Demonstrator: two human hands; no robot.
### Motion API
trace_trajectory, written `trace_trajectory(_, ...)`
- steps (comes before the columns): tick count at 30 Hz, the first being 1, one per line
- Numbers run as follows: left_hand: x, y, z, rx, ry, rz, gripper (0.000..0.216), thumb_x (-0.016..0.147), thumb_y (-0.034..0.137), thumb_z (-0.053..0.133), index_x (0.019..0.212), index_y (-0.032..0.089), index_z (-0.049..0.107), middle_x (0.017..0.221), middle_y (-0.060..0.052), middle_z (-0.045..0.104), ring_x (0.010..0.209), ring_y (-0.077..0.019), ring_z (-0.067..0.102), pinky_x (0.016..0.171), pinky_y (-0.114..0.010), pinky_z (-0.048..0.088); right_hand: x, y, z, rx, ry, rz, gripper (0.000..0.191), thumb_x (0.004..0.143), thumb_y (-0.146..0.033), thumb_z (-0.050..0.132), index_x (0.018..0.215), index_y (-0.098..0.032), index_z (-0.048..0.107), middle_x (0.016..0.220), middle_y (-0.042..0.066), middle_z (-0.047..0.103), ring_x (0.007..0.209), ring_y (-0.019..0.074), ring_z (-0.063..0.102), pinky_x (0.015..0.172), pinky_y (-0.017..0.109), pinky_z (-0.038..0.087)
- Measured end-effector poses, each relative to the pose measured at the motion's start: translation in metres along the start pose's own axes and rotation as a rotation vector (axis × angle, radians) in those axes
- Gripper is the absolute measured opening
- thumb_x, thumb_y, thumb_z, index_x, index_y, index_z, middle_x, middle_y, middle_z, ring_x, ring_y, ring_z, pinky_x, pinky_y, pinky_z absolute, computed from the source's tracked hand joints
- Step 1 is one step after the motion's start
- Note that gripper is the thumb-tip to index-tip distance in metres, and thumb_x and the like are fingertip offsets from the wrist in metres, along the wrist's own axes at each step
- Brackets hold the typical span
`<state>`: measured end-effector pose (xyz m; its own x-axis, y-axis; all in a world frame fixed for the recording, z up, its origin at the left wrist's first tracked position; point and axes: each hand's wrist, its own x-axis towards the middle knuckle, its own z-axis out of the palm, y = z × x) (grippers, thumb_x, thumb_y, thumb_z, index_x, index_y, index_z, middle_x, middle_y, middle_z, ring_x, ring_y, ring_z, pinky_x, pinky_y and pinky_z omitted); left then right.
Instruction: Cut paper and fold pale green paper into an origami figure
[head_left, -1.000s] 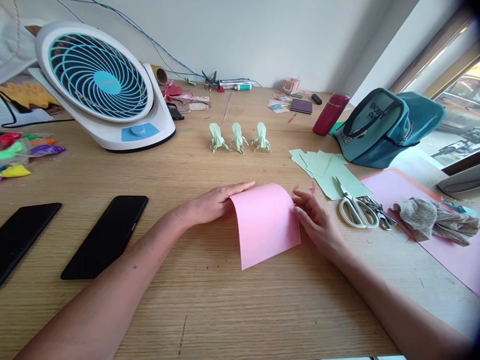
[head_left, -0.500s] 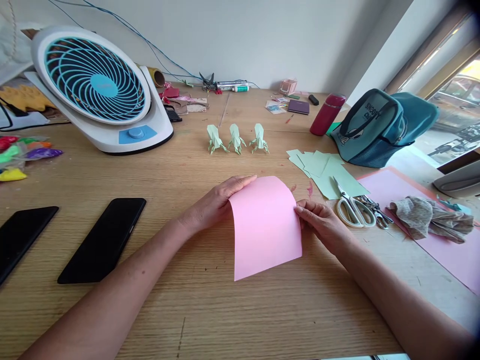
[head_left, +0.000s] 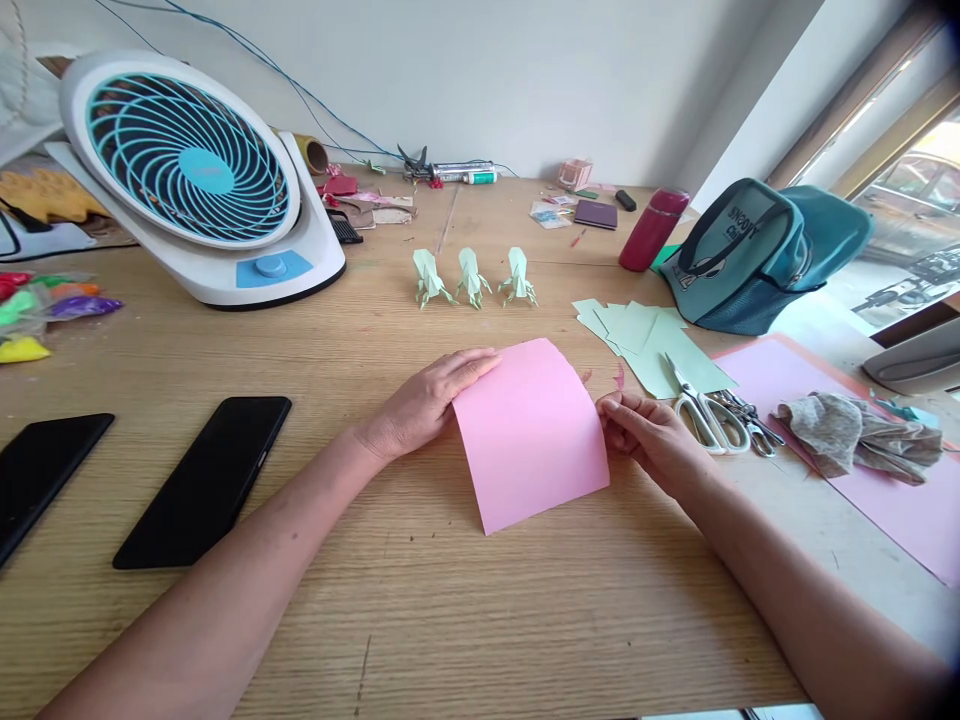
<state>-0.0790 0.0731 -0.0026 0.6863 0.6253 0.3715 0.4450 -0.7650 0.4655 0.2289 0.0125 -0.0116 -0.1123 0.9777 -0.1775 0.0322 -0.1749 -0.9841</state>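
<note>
A pink sheet of paper point(head_left: 529, 435) is held up over the table, bowed slightly, its near edge slanting. My left hand point(head_left: 431, 400) grips the sheet's left side, with fingers on top at the far left corner and the thumb hidden. At the right edge, my right hand point(head_left: 649, 438) is closed, thumb and forefinger pinched at the paper's margin. Beyond the sheet stand three folded pale green paper figures point(head_left: 471, 275) in a row. White-handled scissors point(head_left: 709, 420) lie just past my right hand, partly on pale green paper sheets point(head_left: 649, 335).
Two black phones point(head_left: 206, 480) lie at left, below a white fan point(head_left: 199, 170). On the right are a grey cloth point(head_left: 832, 430) on a larger pink sheet point(head_left: 900, 520), a teal bag point(head_left: 750, 255) and a red bottle point(head_left: 655, 230). Colourful clay packets point(head_left: 56, 300) sit far left.
The pink sheet has flattened from a stronger curve, and its near edge has risen and shifted right. My left hand has slid slightly left; my right hand has moved slightly right.
</note>
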Motion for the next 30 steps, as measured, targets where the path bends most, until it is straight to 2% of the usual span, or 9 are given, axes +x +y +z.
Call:
trace_trajectory(6,0.0,0.001,0.003,-0.01,0.037,-0.01,0.053,0.095,0.01,0.039,0.146,0.025,0.043,0.151,-0.01,0.044,0.141,-0.0219,0.04,0.117,-0.045,0.034,-0.001,0.002,0.003,-0.037,0.007,-0.035,0.036,0.077,-0.053,0.074,0.073,-0.019,0.061,0.057,-0.004,0.047,0.052,0.0096,0.038,0.05,0.024,0.03)
trace_trajectory(9,0.003,0.005,0.006,-0.112,0.161,-0.133,0.055,0.093,0.015,0.046,0.147,0.022,0.04,0.151,-0.012,0.044,0.141,-0.0248,0.039,0.117,-0.045,0.033,0.0,0.003,0.004,-0.027,0.044,-0.036,0.037,0.076,-0.053,0.073,0.071,-0.02,0.059,0.057,-0.004,0.05,0.051,0.0095,0.04,0.049,0.024,0.032)
trace_trajectory(13,0.008,0.012,0.008,-0.581,0.289,-0.48,0.059,0.091,0.041,0.056,0.144,0.022,0.041,0.136,-0.012,0.058,0.118,-0.027,0.06,0.095,-0.04,0.053,0.002,0.006,0.006,-0.021,0.106,-0.047,0.036,0.076,-0.053,0.073,0.072,-0.02,0.058,0.057,-0.004,0.053,0.05,0.0096,0.043,0.048,0.024,0.034)
trace_trajectory(15,0.01,0.016,0.008,-0.897,0.257,-0.593,0.06,0.09,0.058,0.051,0.136,0.021,0.05,0.122,-0.012,0.067,0.1,-0.0248,0.067,0.078,-0.034,0.057,0.002,0.008,0.007,-0.029,0.133,-0.055,0.037,0.076,-0.053,0.073,0.072,-0.02,0.058,0.056,-0.004,0.053,0.049,0.0099,0.044,0.047,0.024,0.034)
trace_trajectory(18,0.011,0.022,0.01,-1.176,0.17,-0.668,0.067,0.085,0.073,0.045,0.121,0.019,0.061,0.104,-0.011,0.072,0.088,-0.0235,0.069,0.068,-0.031,0.055,0.001,0.009,0.009,-0.05,0.147,-0.075,0.036,0.077,-0.052,0.073,0.072,-0.02,0.058,0.056,-0.004,0.054,0.05,0.0104,0.046,0.049,0.024,0.038)
trace_trajectory(20,0.011,0.024,0.012,-1.174,0.186,-0.678,0.063,0.08,0.072,0.055,0.112,0.018,0.065,0.098,-0.009,0.073,0.086,-0.0219,0.068,0.069,-0.029,0.053,0.0,0.01,0.011,-0.088,0.138,-0.099,0.034,0.079,-0.052,0.071,0.074,-0.02,0.06,0.059,-0.003,0.055,0.053,0.0113,0.049,0.051,0.025,0.041)
trace_trajectory(24,0.01,0.026,0.019,-1.014,0.336,-0.722,0.049,0.068,0.06,0.077,0.087,0.016,0.07,0.083,-0.004,0.073,0.075,-0.0163,0.065,0.067,-0.026,0.052,-0.002,0.011,0.011,-0.161,0.128,-0.144,0.032,0.081,-0.051,0.069,0.078,-0.02,0.062,0.066,-0.002,0.057,0.057,0.0124,0.052,0.053,0.026,0.045)
trace_trajectory(27,0.009,0.023,0.02,-0.998,0.386,-0.841,0.045,0.066,0.058,0.078,0.077,0.015,0.069,0.071,-0.003,0.07,0.063,-0.0131,0.063,0.056,-0.023,0.049,-0.001,0.009,0.008,-0.184,0.148,-0.17,0.032,0.083,-0.051,0.067,0.076,-0.02,0.061,0.065,-0.002,0.055,0.056,0.0128,0.051,0.052,0.026,0.044)
trace_trajectory(30,0.009,0.02,0.019,-1.001,0.413,-0.857,0.042,0.067,0.054,0.079,0.076,0.015,0.07,0.071,-0.004,0.071,0.064,-0.013,0.065,0.053,-0.021,0.049,0.0,0.008,0.003,-0.229,0.175,-0.195,0.029,0.085,-0.048,0.065,0.077,-0.021,0.061,0.065,-0.001,0.056,0.056,0.0135,0.052,0.053,0.027,0.044)
